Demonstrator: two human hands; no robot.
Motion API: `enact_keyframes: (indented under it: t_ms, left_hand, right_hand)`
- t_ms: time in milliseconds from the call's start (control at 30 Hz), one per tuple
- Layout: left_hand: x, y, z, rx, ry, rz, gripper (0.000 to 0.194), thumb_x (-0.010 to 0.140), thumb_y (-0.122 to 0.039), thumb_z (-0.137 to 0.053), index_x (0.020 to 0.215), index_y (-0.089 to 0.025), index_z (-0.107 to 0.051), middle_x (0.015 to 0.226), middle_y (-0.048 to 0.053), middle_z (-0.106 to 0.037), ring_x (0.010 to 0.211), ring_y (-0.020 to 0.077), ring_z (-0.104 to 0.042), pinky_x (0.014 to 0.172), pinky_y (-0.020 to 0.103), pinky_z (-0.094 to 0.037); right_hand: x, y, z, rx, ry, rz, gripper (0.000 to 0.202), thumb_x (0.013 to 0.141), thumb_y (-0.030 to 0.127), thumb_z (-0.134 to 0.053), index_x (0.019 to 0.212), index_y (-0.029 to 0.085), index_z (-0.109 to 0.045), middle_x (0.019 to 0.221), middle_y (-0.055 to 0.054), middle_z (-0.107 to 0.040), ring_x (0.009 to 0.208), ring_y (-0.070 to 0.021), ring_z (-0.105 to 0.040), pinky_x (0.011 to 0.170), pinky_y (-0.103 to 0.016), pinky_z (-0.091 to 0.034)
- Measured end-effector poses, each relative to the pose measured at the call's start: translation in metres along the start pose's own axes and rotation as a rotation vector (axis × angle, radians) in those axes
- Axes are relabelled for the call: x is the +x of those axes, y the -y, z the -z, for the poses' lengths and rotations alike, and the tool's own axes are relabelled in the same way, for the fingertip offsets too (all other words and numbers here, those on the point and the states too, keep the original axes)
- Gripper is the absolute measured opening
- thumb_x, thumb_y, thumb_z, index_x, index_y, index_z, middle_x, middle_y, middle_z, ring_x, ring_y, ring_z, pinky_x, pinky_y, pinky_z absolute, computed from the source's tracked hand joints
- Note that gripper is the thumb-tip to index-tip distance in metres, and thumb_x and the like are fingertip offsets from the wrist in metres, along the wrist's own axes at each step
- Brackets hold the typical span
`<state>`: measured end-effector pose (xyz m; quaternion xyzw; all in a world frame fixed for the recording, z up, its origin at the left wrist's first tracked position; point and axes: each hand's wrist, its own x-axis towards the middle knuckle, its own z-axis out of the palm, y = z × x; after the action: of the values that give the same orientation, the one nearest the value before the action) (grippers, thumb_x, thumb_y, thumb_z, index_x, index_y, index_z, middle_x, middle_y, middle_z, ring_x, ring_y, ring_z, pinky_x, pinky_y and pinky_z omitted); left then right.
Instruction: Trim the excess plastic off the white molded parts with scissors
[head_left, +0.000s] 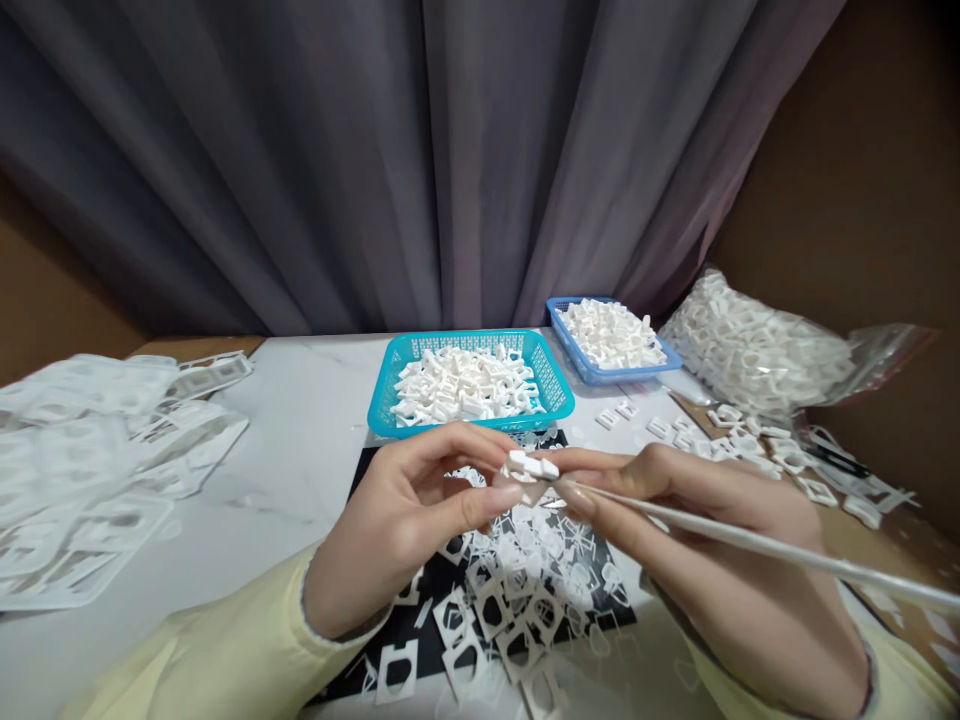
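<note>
A small white plastic part (531, 464) is held between both hands above the black mat (600, 618). My left hand (416, 510) is closed, its thumb and forefinger pinching the part from the left. From the right, my right hand (694, 515) meets it with thumb and fingers pressed together on the tip of a long, thin white cord-like strand (757, 540). This strand runs across that hand to the right edge of the picture. Whether its tip enters the part is hidden by the fingers. Beneath the hands lie loose flat white pieces (517, 645) with cut-outs and thin white scraps (517, 550).
A turquoise basket (379, 385) of small white parts stands behind the hands, with a blue basket (600, 378) farther right. A filled clear plastic bag (757, 345) leans at the right, near scattered white parts (750, 445). White sheets (82, 450) are piled left.
</note>
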<state>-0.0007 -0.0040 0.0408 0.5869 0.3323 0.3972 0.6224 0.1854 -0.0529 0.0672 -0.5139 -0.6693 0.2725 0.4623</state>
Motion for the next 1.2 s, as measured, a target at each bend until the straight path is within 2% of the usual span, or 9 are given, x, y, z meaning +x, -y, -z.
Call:
enact_keyframes:
  t_ms: [167, 333, 433, 533, 667, 767, 900, 1067, 1200]
  left_hand:
    - [0.005, -0.009, 0.003, -0.156, 0.197, 0.243, 0.022, 0.082, -0.035, -0.057, 0.086, -0.016, -0.064, 0.085, 0.007, -0.061, 0.074, 0.0182, -0.059, 0.06, 0.029, -0.053]
    - [0.006, -0.008, 0.0, -0.132, 0.203, 0.354, 0.027, 0.083, -0.039, -0.055, 0.077, -0.014, -0.064, 0.074, 0.004, -0.062, 0.069, 0.0163, -0.065, 0.065, 0.027, -0.055]
    - [0.005, -0.007, -0.001, -0.154, 0.21, 0.402, 0.027, 0.083, -0.039, -0.056, 0.077, -0.014, -0.064, 0.072, 0.004, -0.065, 0.069, 0.0173, -0.068, 0.065, 0.025, -0.055]
    - [0.004, -0.006, -0.001, -0.222, 0.172, 0.398, 0.026, 0.084, -0.037, -0.055, 0.078, -0.014, -0.066, 0.074, 0.005, -0.067, 0.072, 0.0173, -0.069, 0.069, 0.026, -0.055]
    - [0.003, -0.005, 0.0, -0.215, 0.059, 0.309, 0.023, 0.084, -0.034, -0.057, 0.074, -0.014, -0.065, 0.074, 0.003, -0.067, 0.072, 0.0145, -0.066, 0.073, 0.028, -0.055]
    - [0.001, -0.007, 0.0, -0.106, 0.042, 0.242, 0.021, 0.083, -0.033, -0.057, 0.074, -0.016, -0.065, 0.076, 0.002, -0.067, 0.076, 0.0145, -0.065, 0.076, 0.026, -0.053]
    - [-0.002, -0.011, 0.001, 0.019, 0.078, 0.199, 0.021, 0.084, -0.036, -0.056, 0.078, -0.017, -0.065, 0.079, 0.001, -0.067, 0.081, 0.0159, -0.064, 0.079, 0.027, -0.052]
    - [-0.002, -0.014, 0.004, 0.108, 0.074, 0.185, 0.025, 0.084, -0.038, -0.054, 0.075, -0.018, -0.065, 0.075, 0.001, -0.066, 0.077, 0.015, -0.063, 0.073, 0.022, -0.049]
    - [0.0, -0.015, 0.004, 0.051, 0.063, 0.197, 0.031, 0.087, -0.04, -0.048, 0.072, -0.018, -0.064, 0.072, 0.001, -0.066, 0.073, 0.0137, -0.063, 0.07, 0.02, -0.048]
  right_hand:
    - [0.006, -0.001, 0.005, 0.008, 0.107, -0.073, 0.024, 0.078, 0.031, -0.064, 0.058, 0.02, -0.057, 0.089, -0.004, -0.072, 0.073, -0.0181, -0.069, 0.06, -0.022, -0.054]
    - [0.011, -0.001, 0.003, 0.143, 0.214, -0.146, 0.027, 0.075, 0.023, -0.067, 0.054, 0.02, -0.051, 0.08, 0.001, -0.073, 0.073, -0.0137, -0.068, 0.062, -0.018, -0.053]
    - [0.011, -0.001, 0.001, 0.215, 0.225, -0.183, 0.022, 0.074, 0.021, -0.069, 0.055, 0.02, -0.056, 0.079, 0.001, -0.072, 0.077, -0.0141, -0.069, 0.066, -0.018, -0.053]
    - [0.011, -0.001, 0.001, 0.296, 0.221, -0.243, 0.019, 0.074, 0.024, -0.069, 0.057, 0.019, -0.061, 0.085, -0.001, -0.073, 0.088, -0.0178, -0.068, 0.074, -0.022, -0.054]
    - [0.011, -0.001, 0.0, 0.324, 0.223, -0.321, 0.023, 0.072, 0.026, -0.071, 0.054, 0.019, -0.058, 0.076, -0.002, -0.072, 0.096, -0.0226, -0.065, 0.081, -0.028, -0.054]
    - [0.011, -0.002, -0.001, 0.257, 0.269, -0.256, 0.022, 0.075, 0.024, -0.068, 0.056, 0.02, -0.057, 0.081, -0.002, -0.072, 0.096, -0.0221, -0.065, 0.081, -0.026, -0.054]
    - [0.009, -0.004, 0.0, 0.073, 0.317, -0.121, 0.015, 0.08, 0.027, -0.062, 0.066, 0.02, -0.064, 0.104, -0.002, -0.069, 0.088, -0.0208, -0.067, 0.076, -0.026, -0.056]
    - [0.007, -0.004, 0.002, 0.0, 0.304, -0.081, 0.014, 0.08, 0.028, -0.062, 0.07, 0.021, -0.068, 0.104, -0.002, -0.069, 0.084, -0.0202, -0.068, 0.076, -0.026, -0.056]
    - [0.007, -0.004, -0.001, 0.028, 0.274, -0.081, 0.013, 0.079, 0.028, -0.063, 0.07, 0.021, -0.07, 0.102, -0.002, -0.07, 0.079, -0.0191, -0.068, 0.079, -0.027, -0.055]
